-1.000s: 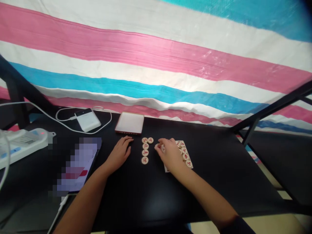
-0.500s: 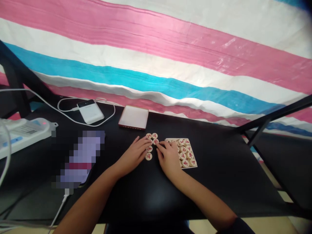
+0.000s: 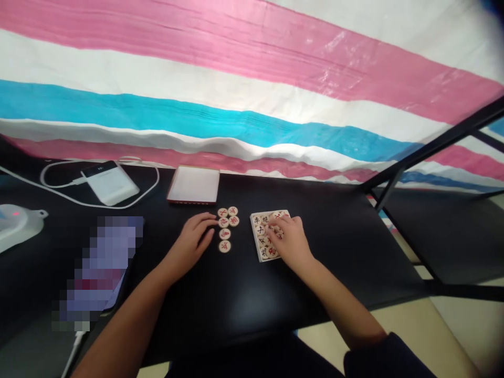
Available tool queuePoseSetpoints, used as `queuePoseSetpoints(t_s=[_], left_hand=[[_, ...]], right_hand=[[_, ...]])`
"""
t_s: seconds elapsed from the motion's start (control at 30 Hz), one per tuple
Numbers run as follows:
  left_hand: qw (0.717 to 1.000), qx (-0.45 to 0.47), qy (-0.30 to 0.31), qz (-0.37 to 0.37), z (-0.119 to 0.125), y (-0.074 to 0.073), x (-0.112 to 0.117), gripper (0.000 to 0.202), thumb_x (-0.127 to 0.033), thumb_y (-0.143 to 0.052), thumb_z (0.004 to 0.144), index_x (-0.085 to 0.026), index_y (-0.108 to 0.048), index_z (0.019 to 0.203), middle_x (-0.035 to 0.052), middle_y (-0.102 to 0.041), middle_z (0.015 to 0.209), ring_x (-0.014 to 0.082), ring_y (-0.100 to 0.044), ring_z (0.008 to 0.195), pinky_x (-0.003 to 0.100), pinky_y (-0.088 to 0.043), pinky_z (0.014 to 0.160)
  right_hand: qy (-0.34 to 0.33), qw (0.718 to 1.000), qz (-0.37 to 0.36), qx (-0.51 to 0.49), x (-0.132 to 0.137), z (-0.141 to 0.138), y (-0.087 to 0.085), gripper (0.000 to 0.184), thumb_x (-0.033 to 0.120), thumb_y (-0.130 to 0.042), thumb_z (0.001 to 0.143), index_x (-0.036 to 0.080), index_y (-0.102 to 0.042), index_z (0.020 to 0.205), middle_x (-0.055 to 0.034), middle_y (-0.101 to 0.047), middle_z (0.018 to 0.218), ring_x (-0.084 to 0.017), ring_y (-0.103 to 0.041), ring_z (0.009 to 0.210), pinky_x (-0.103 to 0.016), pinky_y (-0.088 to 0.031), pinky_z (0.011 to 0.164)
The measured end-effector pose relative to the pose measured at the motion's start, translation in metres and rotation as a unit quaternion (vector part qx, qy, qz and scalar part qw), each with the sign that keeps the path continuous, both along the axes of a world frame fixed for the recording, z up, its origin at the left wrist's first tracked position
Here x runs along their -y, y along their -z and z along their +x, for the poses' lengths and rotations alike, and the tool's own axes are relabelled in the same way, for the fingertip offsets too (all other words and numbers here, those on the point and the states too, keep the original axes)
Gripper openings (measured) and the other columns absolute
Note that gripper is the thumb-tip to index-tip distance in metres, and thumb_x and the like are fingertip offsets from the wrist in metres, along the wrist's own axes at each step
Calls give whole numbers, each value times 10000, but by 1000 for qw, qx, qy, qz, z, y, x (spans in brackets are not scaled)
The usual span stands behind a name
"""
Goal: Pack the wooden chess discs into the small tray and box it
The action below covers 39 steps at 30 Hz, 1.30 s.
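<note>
Round cream wooden xiangqi pieces [image 3: 260, 230] are lying under the curled right hand [image 3: 293, 242], grip unclear, with the left hand [image 3: 189, 241] resting open nearby.

A home desk corner: black table [image 3: 346, 247], power strip [image 3: 16, 220], striped plastic sheet [image 3: 252, 68]

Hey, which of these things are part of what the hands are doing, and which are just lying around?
In use: right hand, left hand, Chinese chess pieces, wooden tray, loose pieces.

Lying about: white power bank, red-edged flat case, power strip, blurred device.
</note>
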<state>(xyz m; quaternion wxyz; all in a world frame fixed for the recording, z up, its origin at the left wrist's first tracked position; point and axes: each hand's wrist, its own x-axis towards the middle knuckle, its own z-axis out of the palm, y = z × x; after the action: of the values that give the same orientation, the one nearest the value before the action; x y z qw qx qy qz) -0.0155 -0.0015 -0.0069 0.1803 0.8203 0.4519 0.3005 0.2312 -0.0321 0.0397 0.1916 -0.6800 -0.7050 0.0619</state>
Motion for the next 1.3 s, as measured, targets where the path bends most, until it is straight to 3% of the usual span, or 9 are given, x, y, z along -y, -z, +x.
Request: queuePoseSetpoints(t_s=[0.13, 0.37, 0.57, 0.77, 0.9, 1.0, 1.17, 1.3], left_hand=[[997, -15, -72, 11, -13, 3, -6, 246, -333, -374, 866, -187, -556, 942, 76, -573, 978, 222, -516, 945, 418, -388, 896], [996, -49, -76, -19, -24, 19, -15, 263, -352, -354, 858, -188, -552, 916, 71, -571, 939, 225, -524, 911, 414, -380, 876], [996, -47, -75, -11, -23, 20, -14, 254, -340, -354, 854, -188, -546, 921, 74, -565, 955, 224, -515, 926, 409, -376, 874], [996, -43, -76, -26, -22, 17, -11, 241, -317, -363, 854, -175, -545, 924, 79, -563, 956, 222, -507, 928, 413, -377, 874], [996, -42, -73, -27, -22, 16, -9, 229, -299, -369, 861, -173, -543, 939, 80, -554, 978, 217, -498, 946, 403, -377, 884], [996, -41, -69, -25, -23, 16, -8, 221, -293, -373, 863, -175, -540, 950, 78, -551, 994, 217, -493, 961, 401, -380, 887], [996, -41, -73, -25, -23, 17, -9, 218, -296, -372, 853, -179, -538, 931, 77, -552, 978, 221, -498, 945, 405, -376, 884], [997, -44, -66, -19, -23, 20, -12, 221, -297, -367, 845, -176, -531, 930, 81, -553, 972, 224, -502, 950, 408, -355, 896]], right_hand=[[-12, 998, -55, 14, 2, 15, 1, 140, 274, -593, 759, 198, -682, 835, -53, -656, 874, -199, -475, 806, -322, -381, 767], [-53, 993, -88, 57, 7, 14, -5, 133, 270, -643, 721, 201, -670, 831, -55, -654, 909, -199, -511, 849, -317, -375, 767], [-46, 992, -77, 84, 11, 9, -3, 110, 245, -581, 763, 173, -651, 806, -74, -654, 848, -206, -515, 822, -327, -382, 776], [-68, 997, -17, 36, 7, -29, -8, 157, 259, -495, 824, 170, -624, 825, -66, -652, 840, -216, -502, 843, -333, -371, 791], [-70, 995, -35, 69, 1, -63, 1, 143, 235, -488, 827, 162, -610, 842, -90, -643, 832, -241, -492, 853, -344, -370, 746], [-56, 995, -37, 69, -3, -71, 7, 143, 248, -496, 828, 157, -604, 847, -98, -637, 829, -242, -492, 832, -348, -371, 734], [-39, 999, -17, -5, 5, -32, -4, 88, 240, -549, 796, 180, -603, 829, -50, -635, 822, -209, -506, 830, -318, -377, 762], [-61, 991, -120, 12, 22, 9, -12, 65, 232, -605, 749, 176, -632, 766, -44, -634, 798, -198, -514, 819, -321, -383, 795]])
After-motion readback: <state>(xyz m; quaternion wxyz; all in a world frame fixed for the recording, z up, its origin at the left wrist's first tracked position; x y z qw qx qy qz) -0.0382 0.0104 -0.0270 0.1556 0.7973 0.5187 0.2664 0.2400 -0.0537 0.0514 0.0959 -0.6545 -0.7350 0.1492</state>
